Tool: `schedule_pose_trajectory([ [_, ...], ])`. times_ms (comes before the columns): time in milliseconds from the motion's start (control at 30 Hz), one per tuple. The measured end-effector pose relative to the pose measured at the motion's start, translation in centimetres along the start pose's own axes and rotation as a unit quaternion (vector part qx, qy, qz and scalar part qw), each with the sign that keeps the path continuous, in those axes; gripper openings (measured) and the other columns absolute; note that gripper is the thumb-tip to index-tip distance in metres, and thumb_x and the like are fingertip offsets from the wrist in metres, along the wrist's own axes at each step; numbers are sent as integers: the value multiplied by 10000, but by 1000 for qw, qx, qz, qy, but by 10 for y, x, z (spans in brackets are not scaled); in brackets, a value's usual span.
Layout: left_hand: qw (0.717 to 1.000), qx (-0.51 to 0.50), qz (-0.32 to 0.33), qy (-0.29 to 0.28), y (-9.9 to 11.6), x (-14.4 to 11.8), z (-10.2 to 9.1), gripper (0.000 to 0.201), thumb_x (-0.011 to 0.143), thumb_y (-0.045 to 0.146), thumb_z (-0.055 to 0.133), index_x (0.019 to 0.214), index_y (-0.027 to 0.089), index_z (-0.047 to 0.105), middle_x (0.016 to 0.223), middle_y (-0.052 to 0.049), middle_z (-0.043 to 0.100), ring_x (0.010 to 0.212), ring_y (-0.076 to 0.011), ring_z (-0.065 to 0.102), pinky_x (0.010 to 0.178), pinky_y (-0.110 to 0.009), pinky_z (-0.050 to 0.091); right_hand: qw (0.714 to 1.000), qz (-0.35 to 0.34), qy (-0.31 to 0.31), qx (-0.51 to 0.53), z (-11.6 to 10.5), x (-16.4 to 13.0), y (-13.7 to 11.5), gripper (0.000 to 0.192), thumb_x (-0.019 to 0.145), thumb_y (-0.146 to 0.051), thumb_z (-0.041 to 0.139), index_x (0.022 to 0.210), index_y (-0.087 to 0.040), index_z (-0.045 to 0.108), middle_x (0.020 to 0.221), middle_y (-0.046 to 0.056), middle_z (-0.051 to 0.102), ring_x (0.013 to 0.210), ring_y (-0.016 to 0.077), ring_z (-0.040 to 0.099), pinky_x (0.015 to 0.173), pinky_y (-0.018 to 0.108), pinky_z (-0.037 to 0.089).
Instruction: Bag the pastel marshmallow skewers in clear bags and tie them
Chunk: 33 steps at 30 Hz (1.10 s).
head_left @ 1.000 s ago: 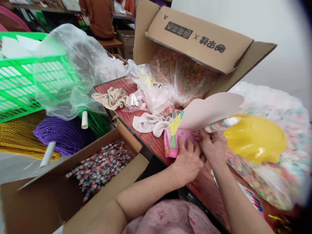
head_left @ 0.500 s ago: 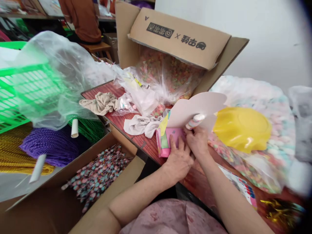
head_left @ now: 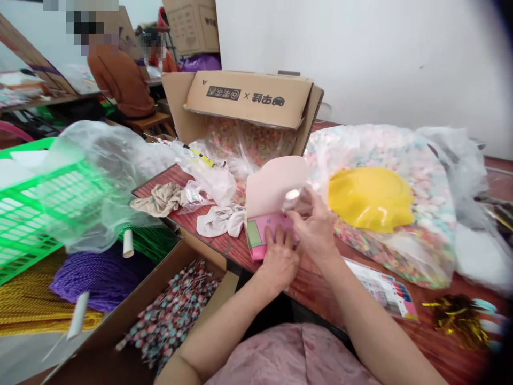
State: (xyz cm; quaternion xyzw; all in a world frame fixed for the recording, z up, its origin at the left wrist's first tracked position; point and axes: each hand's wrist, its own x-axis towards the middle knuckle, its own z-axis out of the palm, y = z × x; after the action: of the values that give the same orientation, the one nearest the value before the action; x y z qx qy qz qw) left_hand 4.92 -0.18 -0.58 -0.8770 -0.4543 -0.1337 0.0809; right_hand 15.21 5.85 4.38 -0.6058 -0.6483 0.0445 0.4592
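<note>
On the red-brown table [head_left: 316, 291], near its front edge, a small pink box [head_left: 260, 235] stands with its pale lid flap [head_left: 272, 184] raised toward the camera's far side. Left hand [head_left: 279, 258] lies flat against the near face of the box, fingers spread and pressing on it, holding it steady. Right hand [head_left: 316, 227] is just beside it on the right, at the box's open top, its fingertips pinched on a small wrapped sweet [head_left: 292, 197] held right under the raised flap; motion blur hides how the fingers close round it. Both hands touch or nearly touch each other at the box.

Just right of the hands, a yellow plastic bowl [head_left: 371, 198] rests on a large clear bag of pastel sweets [head_left: 404, 160]. Behind the box lie white crumpled cloths [head_left: 218, 220] and an open cardboard carton [head_left: 248, 101]. Below the table's left edge, another carton of wrapped lollipops [head_left: 172, 313] sits open, with a green crate [head_left: 36, 208] further left.
</note>
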Motion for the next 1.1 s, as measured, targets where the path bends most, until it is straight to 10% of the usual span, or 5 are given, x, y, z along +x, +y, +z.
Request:
schedule_pose_trajectory([
  [333,1000,3,1,-3,-1,0,4,424,938,212,434,1342,270,549,1344,-144,564,1283,-388,471,1044,-680,336,973,-120,-109,-165,-14,42,-17,189,861,-145,487,929,-168,661,979,104,612,734,164,589,603,250,449],
  [600,1000,16,-2,-20,14,24,-2,385,897,108,400,1111,168,715,1117,-174,673,1160,-406,541,969,-679,377,963,-122,-112,-213,-32,37,-17,311,910,-174,451,1151,-267,624,1204,10,607,935,105,635,723,168,522],
  [733,999,28,12,-10,34,28,-2,426,894,113,401,1207,210,673,1224,-160,636,1191,-401,518,970,-668,377,976,-122,-7,-179,-105,-9,17,329,949,-231,447,1228,-269,617,1348,29,557,990,107,629,869,204,517],
  [900,998,38,25,-36,74,29,-1,474,897,128,413,1314,249,602,1319,-167,576,1234,-412,474,1003,-668,331,934,7,197,-297,-240,-106,107,185,903,-233,542,922,-194,722,902,68,716,794,162,661,758,276,530],
  [1100,998,15,17,-56,94,45,-6,466,905,147,409,1330,251,569,1292,-159,560,1214,-400,459,997,-645,334,904,140,79,-396,-305,-207,163,225,881,-287,521,826,-184,714,824,63,732,729,197,676,661,303,488],
])
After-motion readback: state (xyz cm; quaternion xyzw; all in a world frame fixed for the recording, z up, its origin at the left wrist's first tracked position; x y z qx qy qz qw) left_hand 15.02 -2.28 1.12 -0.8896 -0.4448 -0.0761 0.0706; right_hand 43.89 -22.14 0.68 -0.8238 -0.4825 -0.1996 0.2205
